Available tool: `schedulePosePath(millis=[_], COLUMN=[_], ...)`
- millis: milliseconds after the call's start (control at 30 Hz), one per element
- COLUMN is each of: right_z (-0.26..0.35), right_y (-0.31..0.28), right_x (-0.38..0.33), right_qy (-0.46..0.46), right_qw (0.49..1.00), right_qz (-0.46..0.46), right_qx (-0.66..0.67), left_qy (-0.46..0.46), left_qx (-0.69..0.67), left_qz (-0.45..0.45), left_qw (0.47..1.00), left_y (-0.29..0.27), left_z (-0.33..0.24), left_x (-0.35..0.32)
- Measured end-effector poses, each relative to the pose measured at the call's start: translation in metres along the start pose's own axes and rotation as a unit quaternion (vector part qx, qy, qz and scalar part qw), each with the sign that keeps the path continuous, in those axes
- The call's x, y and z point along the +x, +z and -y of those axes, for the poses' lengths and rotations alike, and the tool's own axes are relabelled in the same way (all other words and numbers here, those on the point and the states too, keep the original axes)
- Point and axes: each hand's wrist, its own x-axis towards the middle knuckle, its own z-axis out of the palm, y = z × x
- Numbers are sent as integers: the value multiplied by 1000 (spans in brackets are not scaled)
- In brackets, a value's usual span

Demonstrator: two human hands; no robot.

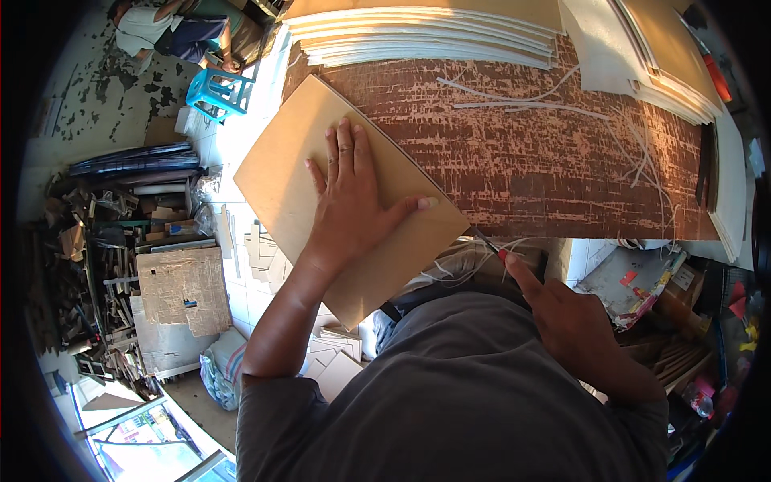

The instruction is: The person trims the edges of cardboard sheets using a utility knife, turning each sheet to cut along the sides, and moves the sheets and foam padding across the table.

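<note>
Brown cardboard is what we have under our left hand (349, 197): a flat, stiff sheet (321, 173) lying at an angle over the near left corner of the table (522, 161), with a good part of it jutting past the edge toward our body. We spread the palm open and press down, fingers splayed and thumb out to the side, which we judge keeps the sheet from sliding while its right edge is worked on. Our right hand (574, 321) sits lower, off the table edge, closed around a slim knife (491, 245) with a red handle, index finger stretched along it; the thin blade points up toward the sheet's near right corner, just beside it. The tabletop is dark brown and badly worn, its coating flaked into pale streaks. Thin pale strips (626, 153), curled and stringy like trimmings, lie scattered over the right half and hang off the edge. At the far side rests a neat stack of pale boards (426, 40), their edges showing as layered lines, and another pile of boards (666, 64) at the far right. Left of the table we see a blue stool (215, 92) and cluttered scrap on the floor.
</note>
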Motion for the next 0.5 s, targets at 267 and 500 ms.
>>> schedulePosePath(millis=[267, 500], right_z=[-4, 2], right_y=[-21, -18], right_x=[10, 114], right_qy=[-5, -110], right_qw=[983, 962], right_qz=[-151, -204], right_qx=[104, 143], left_qy=[24, 25], left_qx=[-18, -62], left_qz=[-25, -74], left_qw=[999, 995], left_y=[-1, -6], left_z=[5, 23], left_x=[-6, -3])
